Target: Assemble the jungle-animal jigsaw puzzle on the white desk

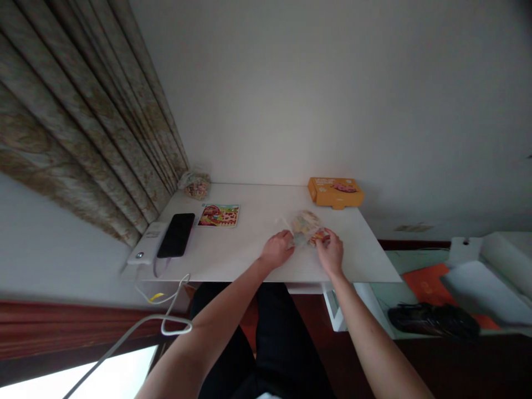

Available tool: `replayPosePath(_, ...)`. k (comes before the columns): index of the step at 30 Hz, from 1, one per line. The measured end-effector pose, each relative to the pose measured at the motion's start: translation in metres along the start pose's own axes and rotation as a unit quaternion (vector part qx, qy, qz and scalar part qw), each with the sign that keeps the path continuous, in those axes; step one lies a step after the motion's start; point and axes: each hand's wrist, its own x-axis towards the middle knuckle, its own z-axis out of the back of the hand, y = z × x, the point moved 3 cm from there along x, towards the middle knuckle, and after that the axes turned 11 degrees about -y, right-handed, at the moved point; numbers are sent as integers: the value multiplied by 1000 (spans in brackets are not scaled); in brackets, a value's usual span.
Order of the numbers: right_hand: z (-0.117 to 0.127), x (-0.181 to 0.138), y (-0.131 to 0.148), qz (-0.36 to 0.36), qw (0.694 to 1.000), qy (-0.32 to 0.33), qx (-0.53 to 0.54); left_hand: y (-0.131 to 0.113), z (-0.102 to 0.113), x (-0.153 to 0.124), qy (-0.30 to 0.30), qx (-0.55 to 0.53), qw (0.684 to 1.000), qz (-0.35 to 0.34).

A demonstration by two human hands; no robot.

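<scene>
A clear plastic bag [305,224] of small colourful flat pieces lies on the white table [249,255] in front of me. My left hand [278,249] is closed on the bag's left edge. At the bag's lower right, my right hand [331,250] has its fingers curled against the red and yellow pieces, seemingly through the plastic. An orange box [336,192] with a pink picture on it stands behind, at the back right. To the left lies a colourful farm picture card [219,215].
A second plastic bag [197,184] of small pieces sits at the back left corner by the curtain [83,100]. A black phone [177,235] and a white power bank [146,244] lie at the left edge, with a white cable [166,316] hanging below. A black shoe [432,320] is at right.
</scene>
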Motion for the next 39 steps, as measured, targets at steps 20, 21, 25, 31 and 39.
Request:
replayPosePath(20,0,-6,-2,-87,976,48,195,33,30,-9,-48,-137,988,50)
replayPosePath(21,0,-6,-1,-89,972,51,210,35,32,-7,-69,-158,982,71)
replayPosePath(25,1,-7,2,-95,960,66,254,39,38,-5,-100,-216,966,104)
replayPosePath(31,6,-6,1,-103,965,42,237,43,47,-14,-72,-235,962,118)
replayPosePath(39,3,-5,2,-91,980,38,172,42,49,-35,-8,-263,959,101)
